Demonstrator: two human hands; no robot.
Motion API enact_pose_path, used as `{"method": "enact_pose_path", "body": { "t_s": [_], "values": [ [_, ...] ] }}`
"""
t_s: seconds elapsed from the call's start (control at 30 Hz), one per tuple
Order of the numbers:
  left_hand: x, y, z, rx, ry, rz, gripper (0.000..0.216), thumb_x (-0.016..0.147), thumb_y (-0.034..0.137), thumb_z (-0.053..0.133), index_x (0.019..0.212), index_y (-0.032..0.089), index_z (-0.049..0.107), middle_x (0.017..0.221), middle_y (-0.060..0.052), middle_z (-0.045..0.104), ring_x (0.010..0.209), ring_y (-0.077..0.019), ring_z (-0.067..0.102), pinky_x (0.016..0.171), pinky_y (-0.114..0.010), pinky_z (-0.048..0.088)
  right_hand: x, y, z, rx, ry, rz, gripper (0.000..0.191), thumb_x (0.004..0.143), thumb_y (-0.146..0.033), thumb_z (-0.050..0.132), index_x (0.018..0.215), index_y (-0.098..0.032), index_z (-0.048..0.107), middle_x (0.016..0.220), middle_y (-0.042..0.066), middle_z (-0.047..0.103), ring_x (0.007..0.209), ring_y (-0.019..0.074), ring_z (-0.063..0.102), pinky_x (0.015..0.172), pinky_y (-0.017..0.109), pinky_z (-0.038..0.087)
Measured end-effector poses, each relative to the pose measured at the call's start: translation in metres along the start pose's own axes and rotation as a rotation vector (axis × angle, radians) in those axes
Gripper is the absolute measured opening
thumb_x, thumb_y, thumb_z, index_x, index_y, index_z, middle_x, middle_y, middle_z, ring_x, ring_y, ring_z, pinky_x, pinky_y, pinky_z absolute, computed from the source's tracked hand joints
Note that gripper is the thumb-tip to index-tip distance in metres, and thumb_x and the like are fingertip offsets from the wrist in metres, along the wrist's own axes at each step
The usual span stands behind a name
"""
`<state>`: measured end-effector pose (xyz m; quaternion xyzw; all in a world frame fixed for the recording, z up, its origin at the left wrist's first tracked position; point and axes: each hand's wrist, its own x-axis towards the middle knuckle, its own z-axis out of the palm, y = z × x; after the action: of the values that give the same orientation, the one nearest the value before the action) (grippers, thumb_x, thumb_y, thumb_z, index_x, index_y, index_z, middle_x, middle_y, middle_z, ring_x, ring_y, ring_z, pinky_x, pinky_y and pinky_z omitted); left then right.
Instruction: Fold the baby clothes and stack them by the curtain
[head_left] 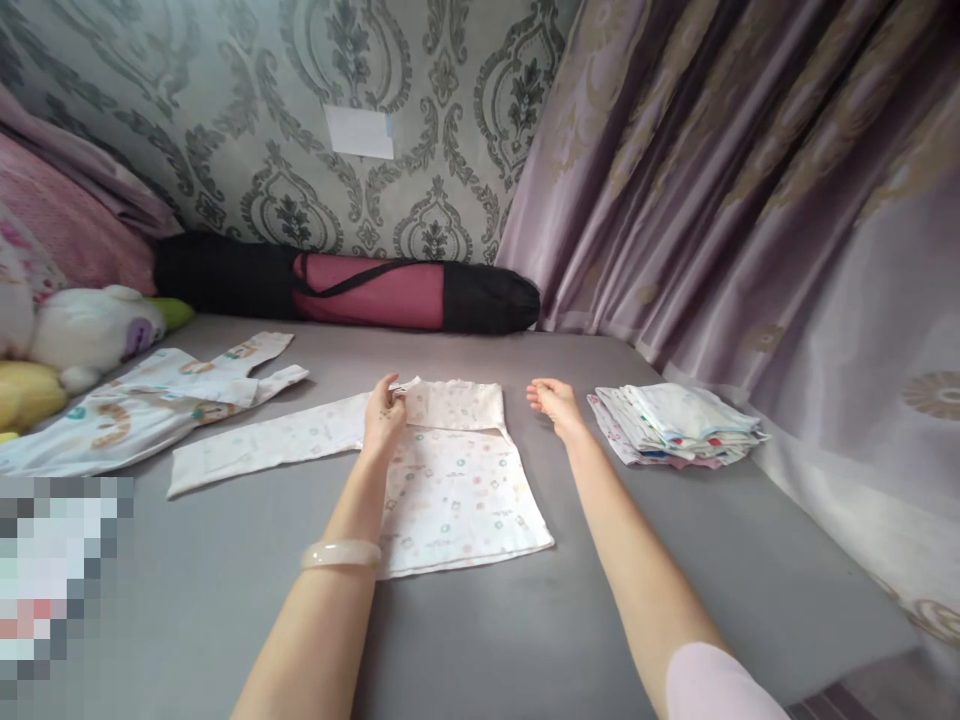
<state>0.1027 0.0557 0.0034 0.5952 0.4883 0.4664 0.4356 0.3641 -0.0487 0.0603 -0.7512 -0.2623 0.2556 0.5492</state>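
A small white long-sleeved shirt [457, 500] with a pale print of little figures lies flat in front of me. One sleeve stretches out to the left, and the other lies folded across the upper part. At the left shoulder, where the outstretched sleeve joins, my left hand [385, 415] is closed on the cloth, its fingertips partly hidden. A pale bangle circles that wrist. My right hand [555, 405] is just off the shirt's right side, above the grey surface, with fingers loosely curved and slightly apart. Nothing shows in it.
A stack of folded cloths [682, 425] sits at the right near the curtain [720, 190]. Printed baby clothes [142, 410] and plush toys [97, 330] lie at the left. A long black and red bag [367, 290] lines the wall. The grey surface [480, 650] lies beneath.
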Motion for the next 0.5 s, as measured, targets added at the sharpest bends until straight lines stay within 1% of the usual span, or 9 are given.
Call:
{"method": "enact_pose_path", "body": {
  "t_s": [0.07,0.13,0.2,0.3,0.37,0.4,0.47,0.5],
  "values": [
    [0.001,0.001,-0.001,0.045,0.021,0.035,0.052,0.081,0.021,0.046,0.132,0.015,0.052,0.080,-0.003,0.063,0.069,-0.0158,0.058,0.070,-0.027,0.050,0.001,0.008,0.008,-0.085,-0.016,-0.044,0.014,0.086,-0.013,0.051,0.087,-0.014,0.065,0.082,0.005,0.071,0.069,0.0109,0.067,0.069,0.025,0.054],
    [0.000,0.002,-0.003,0.119,0.029,0.047,0.051,0.081,0.021,0.046,0.131,0.017,0.053,0.087,-0.005,0.066,0.081,-0.0183,0.062,0.081,-0.031,0.050,0.000,0.012,0.018,-0.178,-0.052,-0.112,0.020,0.087,-0.011,0.048,0.091,-0.014,0.067,0.094,0.008,0.072,0.087,0.0147,0.067,0.086,0.032,0.052],
    [-0.002,0.004,-0.006,0.206,0.026,0.051,0.052,0.081,0.020,0.046,0.133,0.017,0.054,0.096,-0.007,0.067,0.091,-0.0209,0.062,0.089,-0.034,0.048,-0.005,0.012,0.030,-0.267,-0.104,-0.188,0.026,0.087,-0.010,0.046,0.097,-0.014,0.069,0.108,0.011,0.071,0.107,0.0185,0.063,0.101,0.036,0.043],
    [-0.004,0.007,-0.010,0.288,0.012,0.057,0.055,0.082,0.019,0.044,0.136,0.016,0.052,0.100,-0.009,0.068,0.098,-0.0232,0.062,0.095,-0.036,0.046,-0.018,0.009,0.050,-0.360,-0.213,-0.282,0.033,0.088,-0.010,0.045,0.111,-0.014,0.068,0.124,0.013,0.065,0.123,0.0206,0.053,0.110,0.034,0.032],
    [-0.004,0.007,-0.010,0.302,0.002,0.063,0.057,0.080,0.015,0.043,0.135,0.016,0.054,0.097,-0.008,0.069,0.097,-0.0228,0.063,0.095,-0.036,0.046,-0.028,0.008,0.063,-0.500,-0.318,-0.380,0.039,0.091,-0.015,0.043,0.125,-0.012,0.062,0.136,0.014,0.057,0.132,0.0213,0.045,0.114,0.033,0.025],
    [-0.004,0.007,-0.010,0.305,-0.006,0.068,0.056,0.079,0.013,0.042,0.133,0.016,0.056,0.095,-0.007,0.069,0.097,-0.0225,0.063,0.094,-0.036,0.046,-0.032,0.008,0.069,-0.610,-0.368,-0.437,0.043,0.093,-0.019,0.041,0.133,-0.010,0.056,0.144,0.015,0.050,0.138,0.0223,0.038,0.116,0.034,0.021],
    [-0.003,0.006,-0.010,0.325,-0.028,0.081,0.056,0.076,0.009,0.041,0.127,0.017,0.061,0.098,-0.007,0.068,0.097,-0.0223,0.063,0.094,-0.036,0.047,-0.040,0.011,0.078,-0.859,-0.437,-0.520,0.054,0.098,-0.030,0.033,0.146,-0.005,0.040,0.155,0.017,0.032,0.146,0.0251,0.021,0.119,0.039,0.012],
    [-0.002,0.006,-0.009,0.350,-0.025,0.096,0.055,0.076,0.008,0.040,0.124,0.017,0.064,0.103,-0.009,0.067,0.100,-0.0229,0.062,0.095,-0.037,0.047,-0.042,0.013,0.081,-0.959,-0.453,-0.534,0.059,0.100,-0.036,0.029,0.149,-0.004,0.032,0.159,0.017,0.024,0.148,0.0260,0.014,0.119,0.041,0.009]
  ]
}}
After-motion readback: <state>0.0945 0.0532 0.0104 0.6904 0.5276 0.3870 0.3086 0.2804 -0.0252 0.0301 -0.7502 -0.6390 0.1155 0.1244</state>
